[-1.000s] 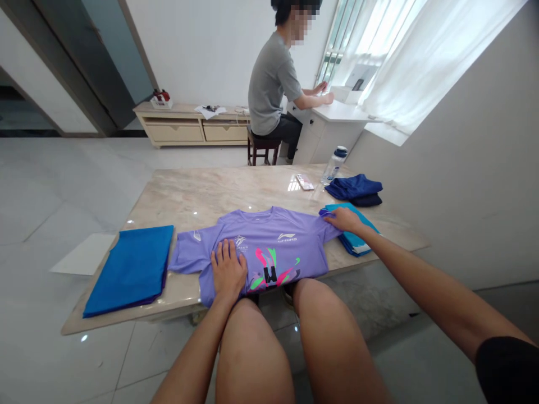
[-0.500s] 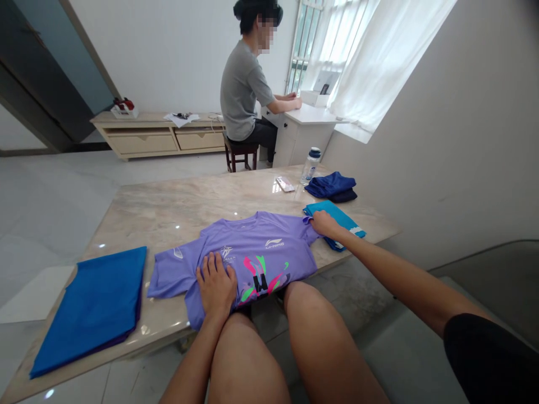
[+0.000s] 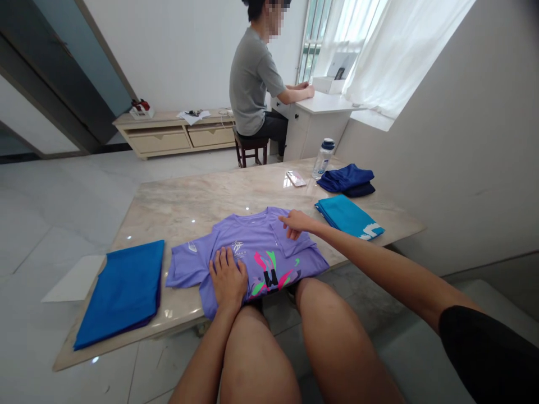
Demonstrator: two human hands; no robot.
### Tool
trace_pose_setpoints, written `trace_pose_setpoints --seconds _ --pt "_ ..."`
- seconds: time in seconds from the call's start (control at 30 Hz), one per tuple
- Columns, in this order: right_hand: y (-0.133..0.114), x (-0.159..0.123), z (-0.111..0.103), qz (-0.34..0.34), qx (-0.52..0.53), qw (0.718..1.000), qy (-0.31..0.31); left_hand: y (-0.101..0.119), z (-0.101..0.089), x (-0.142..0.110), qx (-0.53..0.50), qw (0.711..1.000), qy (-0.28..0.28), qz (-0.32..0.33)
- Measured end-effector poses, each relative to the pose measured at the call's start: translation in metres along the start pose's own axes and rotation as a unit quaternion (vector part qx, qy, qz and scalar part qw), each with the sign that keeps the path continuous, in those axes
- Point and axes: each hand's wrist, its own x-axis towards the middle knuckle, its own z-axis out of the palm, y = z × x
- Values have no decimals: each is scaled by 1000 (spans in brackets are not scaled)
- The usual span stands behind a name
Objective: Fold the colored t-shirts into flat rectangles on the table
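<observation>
A lilac T-shirt [image 3: 261,264] lies with one side folded in, at the near edge of the marble tabletop [image 3: 197,196], mid-length.
Behind the tabletop, a person [image 3: 252,73] sits at a white desk [image 3: 320,104]. A folded blue garment [image 3: 124,294] lies near the left edge and a folded teal garment [image 3: 347,217] near the right edge, with dark-blue clothes [image 3: 347,180] beyond it, beside an upright water bottle [image 3: 323,159] and a phone [image 3: 296,178]. The left hand [image 3: 227,279] lies flat on the T-shirt's lower part, its fingers [image 3: 222,261] spread and released. The right hand [image 3: 297,223] is open over the folded-in side, its fingers [image 3: 286,220] extended, grasping nothing.
</observation>
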Motion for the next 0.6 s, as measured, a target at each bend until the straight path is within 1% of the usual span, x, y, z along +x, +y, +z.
trace_pose_setpoints --seconds 0.07,0.13,0.2,0.27,0.4,0.53,0.6 --pt "12 3 -2 -43 -13 998 49 0 0 0 -3 1000 -2 -1" --pt "24 7 -3 -68 -44 992 96 0 0 0 -7 1000 -2 -2" --pt "34 9 1 -82 -64 988 114 -1 -1 0 -8 1000 -1 -1" --pt "40 11 10 -90 -82 984 128 -1 -1 1 -8 1000 -1 -1" --pt "38 16 30 -87 -105 978 159 0 -2 1 -15 1000 -7 -9" --pt "28 22 43 -94 -110 965 220 0 -2 1 -13 1000 -13 -12" --pt "24 20 52 -107 -109 956 249 0 -3 0 -7 1000 -18 -16"
